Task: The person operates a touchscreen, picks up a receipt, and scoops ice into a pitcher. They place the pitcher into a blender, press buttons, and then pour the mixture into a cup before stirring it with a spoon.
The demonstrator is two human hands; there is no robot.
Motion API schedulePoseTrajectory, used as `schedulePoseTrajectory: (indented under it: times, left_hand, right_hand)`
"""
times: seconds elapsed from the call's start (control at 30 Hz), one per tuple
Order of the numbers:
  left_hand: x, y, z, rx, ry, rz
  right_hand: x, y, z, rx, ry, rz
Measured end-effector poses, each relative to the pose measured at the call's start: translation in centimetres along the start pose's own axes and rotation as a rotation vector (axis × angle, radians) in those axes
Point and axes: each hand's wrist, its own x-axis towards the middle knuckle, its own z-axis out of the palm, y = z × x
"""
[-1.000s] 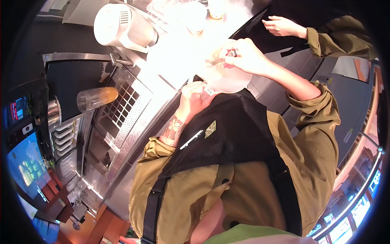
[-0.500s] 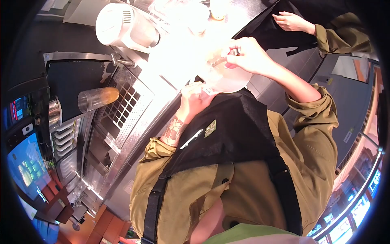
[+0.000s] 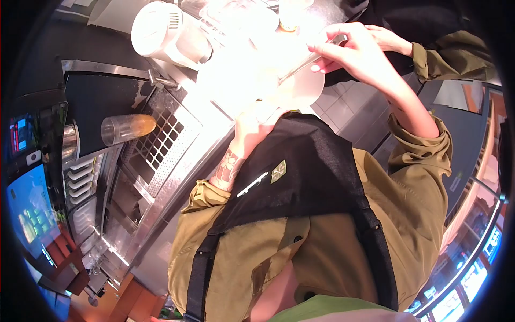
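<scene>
My right hand point(image 3: 346, 51) is closed on the handle of a long thin metal utensil point(image 3: 300, 68), whose far end points down and left into a pale, washed-out container point(image 3: 307, 90). At the near left side of that container is my left hand point(image 3: 256, 124), fingers bent against its edge. Strong glare hides the container's contents and much of its outline, and also most of my left fingertips.
A white appliance point(image 3: 161, 29) stands at the upper left. Below it, a clear cup with orange-brown contents point(image 3: 129, 130) lies near a metal drain grid point(image 3: 161, 142). Another person's hand and sleeve point(image 3: 450, 56) reach in at the upper right, close behind my right hand.
My right hand has moved up and right with the utensil, which now shows more of its length. The other person's hand is now partly behind mine. My left hand has shifted slightly.
</scene>
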Motion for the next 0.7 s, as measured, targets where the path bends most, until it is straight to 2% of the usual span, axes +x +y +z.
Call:
schedulePoseTrajectory:
  times: [0.2,0.5,0.6,0.7]
  left_hand:
    - [1.1,0.4,0.1,-0.119,0.113,-0.024]
    - [2.3,1.8,-1.4,-0.023,0.065,-0.179]
    - [2.3,1.3,-1.3,-0.093,0.047,-0.271]
    - [2.7,1.4,-1.4,-0.229,0.050,-0.376]
  right_hand:
    - [-0.1,-2.2,-1.9,-0.066,0.014,-0.002]
    - [-1.1,-4.6,-2.5,-0.099,0.081,-0.063]
    - [-1.3,-5.0,-3.1,-0.116,0.078,-0.074]
    - [-2.0,-6.0,-2.6,-0.176,0.208,-0.024]
